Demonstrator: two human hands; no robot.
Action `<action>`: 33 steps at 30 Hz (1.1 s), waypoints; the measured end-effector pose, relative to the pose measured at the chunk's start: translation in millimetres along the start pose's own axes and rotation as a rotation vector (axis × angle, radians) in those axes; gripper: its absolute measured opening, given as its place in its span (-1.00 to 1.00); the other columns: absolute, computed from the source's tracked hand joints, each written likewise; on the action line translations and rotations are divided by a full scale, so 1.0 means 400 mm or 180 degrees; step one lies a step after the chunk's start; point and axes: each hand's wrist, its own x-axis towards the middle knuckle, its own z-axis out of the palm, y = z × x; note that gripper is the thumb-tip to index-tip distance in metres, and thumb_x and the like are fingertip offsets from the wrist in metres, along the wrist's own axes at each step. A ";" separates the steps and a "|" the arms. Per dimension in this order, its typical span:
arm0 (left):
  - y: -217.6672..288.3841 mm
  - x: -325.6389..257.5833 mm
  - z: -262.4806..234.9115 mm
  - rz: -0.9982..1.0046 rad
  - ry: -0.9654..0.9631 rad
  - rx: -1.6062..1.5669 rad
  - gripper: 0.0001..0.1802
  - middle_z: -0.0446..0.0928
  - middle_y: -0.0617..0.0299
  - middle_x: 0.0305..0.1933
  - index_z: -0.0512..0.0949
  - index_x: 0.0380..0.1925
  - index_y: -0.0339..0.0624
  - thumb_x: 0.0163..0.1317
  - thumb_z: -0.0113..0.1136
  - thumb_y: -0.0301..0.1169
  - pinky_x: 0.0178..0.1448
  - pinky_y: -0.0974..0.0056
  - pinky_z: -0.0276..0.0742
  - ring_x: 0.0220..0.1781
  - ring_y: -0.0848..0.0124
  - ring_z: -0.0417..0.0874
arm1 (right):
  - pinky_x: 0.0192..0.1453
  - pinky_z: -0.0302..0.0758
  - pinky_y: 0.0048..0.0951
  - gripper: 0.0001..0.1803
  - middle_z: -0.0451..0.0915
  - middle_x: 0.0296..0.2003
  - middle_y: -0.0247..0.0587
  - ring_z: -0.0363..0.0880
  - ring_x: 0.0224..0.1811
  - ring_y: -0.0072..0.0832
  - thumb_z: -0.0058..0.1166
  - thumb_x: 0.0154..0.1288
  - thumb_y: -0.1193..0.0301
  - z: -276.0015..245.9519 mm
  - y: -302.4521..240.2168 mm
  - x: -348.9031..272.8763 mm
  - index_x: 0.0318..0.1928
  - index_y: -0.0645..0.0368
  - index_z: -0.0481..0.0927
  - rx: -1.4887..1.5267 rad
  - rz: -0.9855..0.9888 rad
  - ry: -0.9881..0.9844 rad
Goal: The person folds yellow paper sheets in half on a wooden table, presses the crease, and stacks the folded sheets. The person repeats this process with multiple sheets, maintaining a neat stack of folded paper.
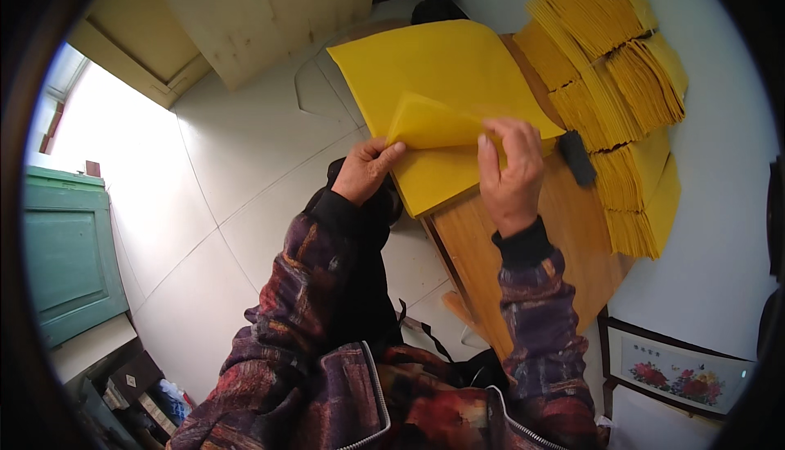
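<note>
Premises appear to be a room in a private dwelling put to use for handwork, rather than a fitted workshop. The floor (245,164) is laid in large pale tiles, running from nine o'clock to the centre. A plain wooden table (523,286) stands at four o'clock, with fanned stacks of folded yellow paper (621,98) along its far side at two o'clock. A green painted cabinet (65,254) sits at nine o'clock beneath a bright window (61,82). A framed flower picture (679,372) leans at five o'clock. Clutter at seven o'clock is too small to identify with certainty.
</note>
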 end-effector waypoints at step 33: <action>-0.009 0.011 0.006 0.0108 0.0063 0.0136 -0.68 0.60 0.34 -0.22 0.58 -0.14 -0.40 0.35 0.11 -0.30 -0.06 0.43 0.44 -0.18 0.59 0.51 | 0.09 0.38 -0.20 -0.68 0.50 -0.08 -0.14 0.43 0.01 -0.14 0.14 0.11 0.56 -0.013 -0.008 -0.184 -0.06 0.20 0.53 -0.0170 -0.0173 -0.1093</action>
